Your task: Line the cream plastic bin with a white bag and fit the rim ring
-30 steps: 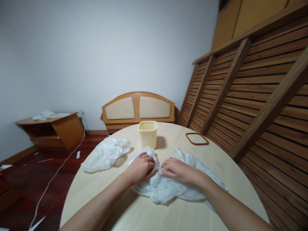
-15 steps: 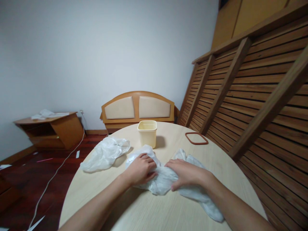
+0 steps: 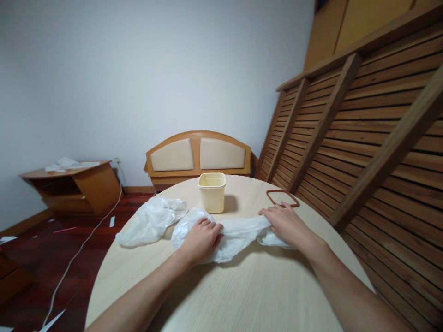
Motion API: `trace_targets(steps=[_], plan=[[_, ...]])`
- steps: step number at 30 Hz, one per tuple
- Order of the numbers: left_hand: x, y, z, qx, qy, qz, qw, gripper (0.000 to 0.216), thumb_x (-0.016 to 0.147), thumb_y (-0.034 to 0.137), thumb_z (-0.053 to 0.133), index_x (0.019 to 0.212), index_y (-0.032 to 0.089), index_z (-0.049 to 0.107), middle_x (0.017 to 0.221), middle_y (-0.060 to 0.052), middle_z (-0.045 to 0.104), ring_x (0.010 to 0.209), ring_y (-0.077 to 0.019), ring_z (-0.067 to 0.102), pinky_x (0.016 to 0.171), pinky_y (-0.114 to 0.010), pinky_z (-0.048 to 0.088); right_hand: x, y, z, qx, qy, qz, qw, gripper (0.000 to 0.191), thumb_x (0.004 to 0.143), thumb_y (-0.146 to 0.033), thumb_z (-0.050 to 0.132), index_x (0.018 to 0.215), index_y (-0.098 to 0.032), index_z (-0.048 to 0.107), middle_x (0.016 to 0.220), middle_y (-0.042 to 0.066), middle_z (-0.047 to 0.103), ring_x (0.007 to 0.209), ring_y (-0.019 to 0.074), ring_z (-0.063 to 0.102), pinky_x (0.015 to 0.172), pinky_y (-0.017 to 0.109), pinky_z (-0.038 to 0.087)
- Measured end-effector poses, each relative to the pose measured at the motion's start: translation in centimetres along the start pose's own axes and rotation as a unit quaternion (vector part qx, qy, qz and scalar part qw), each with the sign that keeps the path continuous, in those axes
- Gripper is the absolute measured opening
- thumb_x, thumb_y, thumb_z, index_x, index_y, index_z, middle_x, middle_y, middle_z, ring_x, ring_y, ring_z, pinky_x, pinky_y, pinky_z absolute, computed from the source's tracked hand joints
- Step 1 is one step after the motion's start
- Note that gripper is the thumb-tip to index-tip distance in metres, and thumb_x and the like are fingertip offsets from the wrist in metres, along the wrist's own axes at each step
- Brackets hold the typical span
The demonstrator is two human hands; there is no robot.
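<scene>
A crumpled white plastic bag (image 3: 238,236) stretches between my two hands above the round table (image 3: 263,286). My left hand (image 3: 204,237) is closed on its left part, with a puffed bunch of plastic beyond the fingers. My right hand (image 3: 285,223) grips the other side, and some of the bag hangs beneath the palm. Just behind the bag stands an open pale yellow plastic bin (image 3: 212,196). Another crumpled white plastic bag (image 3: 152,221) lies to the left of my left hand. A brown rounded-square ring (image 3: 269,198) lies beyond my right hand.
A wooden headboard (image 3: 198,154) stands against the wall behind the table. Slatted wooden panels (image 3: 346,138) lean along the right side. At the left are a low cabinet (image 3: 93,189) with white sheets on top and a white cable (image 3: 81,246) across the floor.
My right hand has moved right and away from me, pulling the bag out straight between both hands. My left hand stays nearly in place, its fingers more curled.
</scene>
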State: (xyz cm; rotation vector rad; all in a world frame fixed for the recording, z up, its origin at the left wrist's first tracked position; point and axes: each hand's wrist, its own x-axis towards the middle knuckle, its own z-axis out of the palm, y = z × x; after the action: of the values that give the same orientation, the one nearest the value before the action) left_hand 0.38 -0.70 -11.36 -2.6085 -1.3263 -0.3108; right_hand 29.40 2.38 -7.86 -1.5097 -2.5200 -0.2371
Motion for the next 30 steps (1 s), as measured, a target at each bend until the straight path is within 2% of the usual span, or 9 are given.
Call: trace_targets(steps=[3,7,11,15,20,22,25,27,30], plan=[[-0.3,0.7,-0.9,-0.013,-0.007,0.014,1.0,0.034,0.102,0.037,0.041,0.092,0.017,0.066,0.093,-0.011,0.07,0.093,-0.0267,0.066,0.092,-0.044,0.047,-0.3,0.9,-0.1,-0.079,0.019,0.045,0.996,0.043,0.079,0.003,0.047,0.107,-0.018,0.072,0.107,0.016,0.074,0.111,0.0352,0.062,0.112,0.063,0.019],[-0.6,1.0,-1.5,-0.062,-0.001,0.034,0.998,0.036,0.092,0.046,0.056,0.114,0.018,0.064,0.107,-0.011,0.069,0.101,-0.0289,0.064,0.096,-0.045,0.046,-0.7,1.5,0.7,-0.074,0.051,0.047,0.995,0.049,0.075,0.003,0.05,0.116,-0.017,0.069,0.123,0.02,0.067,0.125,0.039,0.053,0.115,0.068,0.013],[-0.4,0.4,-1.2,-0.064,0.002,0.018,0.998,0.033,0.093,0.036,0.055,0.12,0.018,0.061,0.111,-0.012,0.07,0.104,-0.0289,0.065,0.095,-0.043,0.047,-0.6,0.1,0.9,0.04,0.032,-0.041,0.998,0.065,0.069,-0.009,0.064,0.132,-0.02,0.058,0.145,0.016,0.052,0.142,0.0372,0.037,0.119,0.06,0.015],[-0.1,-0.2,-0.6,-0.078,-0.012,-0.033,0.996,0.019,0.092,0.022,0.053,0.106,0.018,0.065,0.1,-0.012,0.073,0.096,-0.0274,0.068,0.085,-0.037,0.049,-0.1,-3.2,0.1,0.17,-0.006,-0.164,0.972,0.051,0.07,-0.03,0.077,0.118,-0.025,0.061,0.133,0.009,0.059,0.131,0.0309,0.047,0.116,0.048,0.029],[-0.2,-0.8,0.1,-0.16,-0.011,-0.111,0.981,0.024,0.093,0.018,0.049,0.11,0.021,0.065,0.097,-0.008,0.076,0.088,-0.0241,0.071,0.075,-0.031,0.047,0.1,-6.2,0.4,0.217,-0.04,-0.218,0.951,0.058,0.067,-0.044,0.086,0.116,-0.023,0.064,0.123,0.008,0.064,0.117,0.028,0.056,0.107,0.042,0.04],[-0.2,-1.1,0.4,-0.188,-0.001,-0.121,0.975,0.026,0.091,0.015,0.048,0.111,0.021,0.064,0.098,-0.008,0.076,0.089,-0.0239,0.071,0.076,-0.031,0.048,0.1,-6.5,0.8,0.205,-0.057,-0.226,0.951,0.05,0.072,-0.046,0.084,0.114,-0.024,0.068,0.122,0.009,0.065,0.116,0.0285,0.057,0.105,0.043,0.041],[-0.2,-1.4,0.7,-0.217,0.024,-0.127,0.968,0.028,0.091,0.016,0.048,0.114,0.022,0.062,0.103,-0.007,0.076,0.093,-0.0245,0.072,0.08,-0.033,0.05,0.4,-6.3,1.3,0.181,-0.063,-0.23,0.954,0.019,0.091,-0.038,0.067,0.1,-0.023,0.074,0.118,0.009,0.068,0.112,0.027,0.06,0.099,0.041,0.045],[-0.2,-1.6,0.8,-0.237,0.048,-0.119,0.963,0.03,0.091,0.016,0.049,0.118,0.022,0.06,0.108,-0.007,0.076,0.098,-0.0239,0.071,0.084,-0.033,0.051,0.7,-5.8,1.4,0.167,-0.049,-0.226,0.959,0.023,0.099,-0.033,0.055,0.095,-0.021,0.075,0.113,0.01,0.071,0.108,0.026,0.062,0.098,0.041,0.045],[-0.2,-1.6,0.6,-0.25,0.084,-0.1,0.959,0.033,0.089,0.011,0.05,0.119,0.023,0.058,0.118,-0.007,0.073,0.107,-0.0227,0.069,0.091,-0.034,0.051,1.1,-4.9,1.4,0.152,-0.027,-0.194,0.969,0.023,0.1,-0.026,0.052,0.101,-0.019,0.074,0.106,0.01,0.074,0.103,0.0256,0.065,0.1,0.043,0.044]])
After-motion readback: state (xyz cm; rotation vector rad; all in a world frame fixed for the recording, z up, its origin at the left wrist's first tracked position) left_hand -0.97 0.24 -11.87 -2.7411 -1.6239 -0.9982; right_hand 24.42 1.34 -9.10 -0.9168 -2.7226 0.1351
